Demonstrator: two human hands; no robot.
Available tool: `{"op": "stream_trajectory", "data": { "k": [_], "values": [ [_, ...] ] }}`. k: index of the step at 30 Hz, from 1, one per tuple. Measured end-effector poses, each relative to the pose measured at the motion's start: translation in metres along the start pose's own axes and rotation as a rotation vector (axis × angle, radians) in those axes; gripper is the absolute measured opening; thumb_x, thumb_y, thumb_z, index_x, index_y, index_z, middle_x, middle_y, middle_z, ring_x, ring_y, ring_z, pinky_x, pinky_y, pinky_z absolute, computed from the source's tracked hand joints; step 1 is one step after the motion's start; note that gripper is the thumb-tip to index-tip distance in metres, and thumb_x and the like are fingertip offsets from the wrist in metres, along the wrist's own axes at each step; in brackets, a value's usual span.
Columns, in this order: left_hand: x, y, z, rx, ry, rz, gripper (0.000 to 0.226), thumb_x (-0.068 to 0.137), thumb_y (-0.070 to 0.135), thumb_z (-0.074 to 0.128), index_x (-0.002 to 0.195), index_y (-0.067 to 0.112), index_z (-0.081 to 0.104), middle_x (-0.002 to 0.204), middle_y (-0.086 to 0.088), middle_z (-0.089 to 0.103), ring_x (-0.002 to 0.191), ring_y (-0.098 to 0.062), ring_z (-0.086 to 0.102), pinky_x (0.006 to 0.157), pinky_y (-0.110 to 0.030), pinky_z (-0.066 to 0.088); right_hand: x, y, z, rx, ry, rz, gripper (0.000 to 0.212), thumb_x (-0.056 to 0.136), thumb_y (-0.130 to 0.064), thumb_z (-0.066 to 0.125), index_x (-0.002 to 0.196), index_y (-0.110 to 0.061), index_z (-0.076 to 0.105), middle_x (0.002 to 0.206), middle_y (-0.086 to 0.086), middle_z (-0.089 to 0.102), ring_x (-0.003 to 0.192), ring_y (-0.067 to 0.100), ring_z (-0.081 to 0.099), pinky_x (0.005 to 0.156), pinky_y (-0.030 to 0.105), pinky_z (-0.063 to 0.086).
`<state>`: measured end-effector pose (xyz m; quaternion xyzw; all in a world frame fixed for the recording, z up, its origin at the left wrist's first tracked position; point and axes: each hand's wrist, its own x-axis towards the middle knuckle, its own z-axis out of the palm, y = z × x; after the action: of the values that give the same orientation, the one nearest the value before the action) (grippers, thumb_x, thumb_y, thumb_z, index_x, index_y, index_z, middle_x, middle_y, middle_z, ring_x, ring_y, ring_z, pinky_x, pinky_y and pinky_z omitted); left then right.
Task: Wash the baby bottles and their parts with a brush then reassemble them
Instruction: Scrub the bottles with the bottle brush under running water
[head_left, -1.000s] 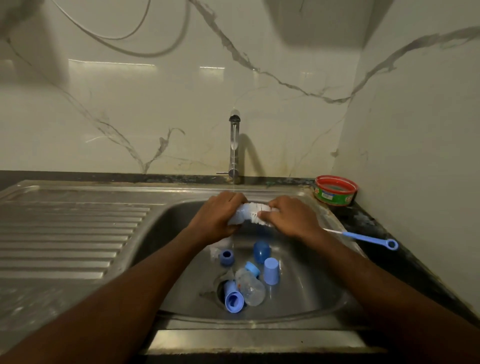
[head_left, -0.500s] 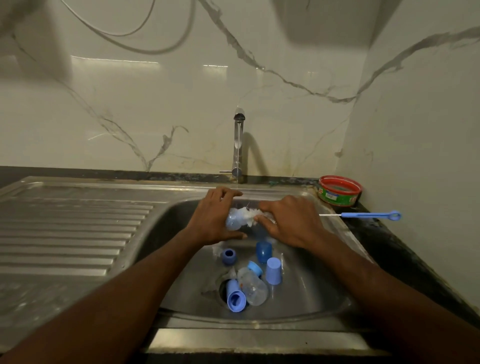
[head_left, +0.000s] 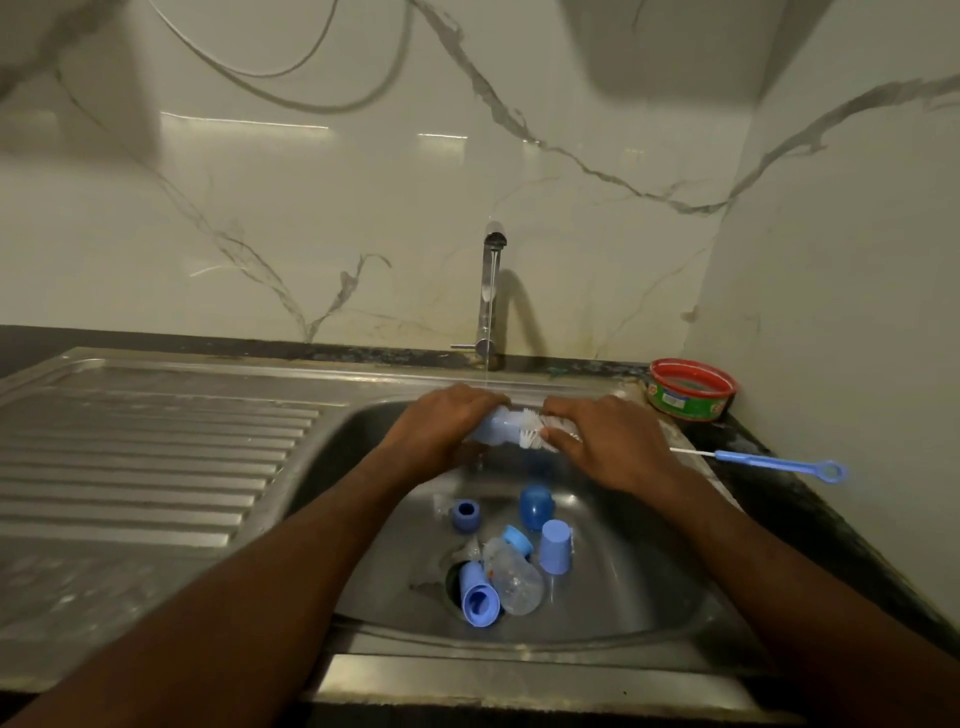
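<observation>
Left hand (head_left: 441, 428): curled round a baby bottle (head_left: 496, 428), centre frame.
Right hand (head_left: 608, 447): clamped on the bottle brush (head_left: 779, 462), bristles at the bottle's mouth.

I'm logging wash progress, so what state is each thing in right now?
tap: running, thin stream falling.
held bottle: sideways under the stream, brush bristles at its mouth.
bottle brush: in use, handle sticking out right.
left hand: grips the held bottle.
right hand: grips the bottle brush.
clear bottle: lying in the sink, capless.
red tub: open, on the counter.
</observation>
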<state>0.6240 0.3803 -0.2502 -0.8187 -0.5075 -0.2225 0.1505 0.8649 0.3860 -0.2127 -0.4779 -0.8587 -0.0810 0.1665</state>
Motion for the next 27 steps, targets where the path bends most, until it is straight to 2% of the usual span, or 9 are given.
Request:
{"op": "stream_trajectory", "data": {
  "k": [3, 7, 8, 11, 12, 16, 20, 23, 27],
  "values": [
    [-0.002, -0.013, -0.005, -0.037, 0.045, -0.187, 0.065, 0.095, 0.036, 0.069, 0.152, 0.023, 0.040, 0.152, -0.004, 0.047, 0.138, -0.019, 0.044, 0.114, -0.038, 0.036, 0.001, 0.015, -0.010, 0.045, 0.038, 0.041, 0.034, 0.100, -0.052, 0.051, 0.131, -0.039, 0.058, 0.122, -0.002, 0.068, 0.108, 0.023, 0.062, 0.090, 0.038, 0.049],
    [0.000, 0.008, 0.001, -0.051, -0.030, 0.072, 0.060, 0.094, 0.039, 0.068, 0.147, 0.022, 0.047, 0.148, -0.005, 0.051, 0.134, -0.019, 0.048, 0.113, -0.039, 0.039, -0.003, 0.001, 0.004, 0.063, -0.036, 0.020, 0.035, 0.100, -0.051, 0.052, 0.132, -0.038, 0.057, 0.123, -0.002, 0.067, 0.109, 0.019, 0.060, 0.099, 0.040, 0.047],
    [0.001, 0.006, 0.001, -0.020, 0.002, 0.069, 0.060, 0.094, 0.039, 0.068, 0.147, 0.021, 0.047, 0.147, -0.005, 0.052, 0.134, -0.019, 0.049, 0.113, -0.039, 0.040, -0.003, 0.002, 0.004, 0.087, -0.035, 0.038, 0.036, 0.100, -0.052, 0.051, 0.133, -0.038, 0.057, 0.124, -0.002, 0.066, 0.109, 0.019, 0.060, 0.098, 0.040, 0.047],
    [0.003, -0.007, -0.003, 0.035, 0.080, -0.177, 0.066, 0.093, 0.036, 0.070, 0.150, 0.022, 0.042, 0.150, -0.005, 0.050, 0.135, -0.020, 0.048, 0.114, -0.038, 0.039, -0.001, 0.016, -0.004, 0.107, 0.042, 0.069, 0.035, 0.099, -0.054, 0.052, 0.129, -0.038, 0.059, 0.120, -0.003, 0.069, 0.105, 0.021, 0.063, 0.090, 0.042, 0.052],
    [0.004, -0.006, -0.002, 0.042, 0.069, -0.204, 0.067, 0.093, 0.036, 0.071, 0.150, 0.023, 0.041, 0.151, -0.005, 0.049, 0.136, -0.020, 0.047, 0.114, -0.039, 0.038, 0.000, 0.018, -0.005, 0.091, 0.059, 0.069, 0.034, 0.098, -0.055, 0.052, 0.127, -0.038, 0.059, 0.118, -0.003, 0.070, 0.104, 0.022, 0.063, 0.088, 0.042, 0.052],
    [0.010, 0.015, 0.005, 0.068, 0.009, -0.006, 0.067, 0.091, 0.037, 0.073, 0.149, 0.021, 0.044, 0.149, -0.005, 0.051, 0.136, -0.021, 0.047, 0.116, -0.041, 0.037, 0.001, 0.001, 0.012, 0.076, 0.021, 0.059, 0.035, 0.099, -0.053, 0.052, 0.132, -0.040, 0.055, 0.121, -0.001, 0.068, 0.107, 0.021, 0.062, 0.096, 0.042, 0.049],
    [0.008, 0.001, 0.007, 0.121, -0.038, -0.168, 0.064, 0.091, 0.038, 0.073, 0.147, 0.025, 0.045, 0.148, -0.002, 0.051, 0.133, -0.019, 0.048, 0.113, -0.036, 0.037, 0.001, 0.010, 0.009, 0.018, 0.035, 0.070, 0.037, 0.099, -0.055, 0.050, 0.132, -0.040, 0.057, 0.122, -0.002, 0.069, 0.108, 0.021, 0.063, 0.091, 0.039, 0.049],
    [0.006, -0.002, 0.010, 0.135, -0.084, -0.189, 0.063, 0.090, 0.040, 0.073, 0.145, 0.027, 0.045, 0.147, -0.001, 0.051, 0.131, -0.019, 0.049, 0.111, -0.037, 0.038, 0.002, 0.018, 0.004, -0.087, 0.017, 0.059, 0.036, 0.098, -0.060, 0.047, 0.129, -0.043, 0.055, 0.120, -0.002, 0.070, 0.107, 0.023, 0.063, 0.083, 0.037, 0.049],
    [0.005, -0.003, 0.007, 0.120, -0.115, -0.234, 0.064, 0.088, 0.038, 0.075, 0.144, 0.027, 0.046, 0.145, -0.001, 0.053, 0.130, -0.020, 0.050, 0.110, -0.039, 0.039, 0.000, 0.028, -0.005, -0.008, -0.047, 0.100, 0.038, 0.097, -0.062, 0.048, 0.128, -0.043, 0.056, 0.125, -0.005, 0.067, 0.110, 0.020, 0.062, 0.085, 0.038, 0.053]
  ]
}}
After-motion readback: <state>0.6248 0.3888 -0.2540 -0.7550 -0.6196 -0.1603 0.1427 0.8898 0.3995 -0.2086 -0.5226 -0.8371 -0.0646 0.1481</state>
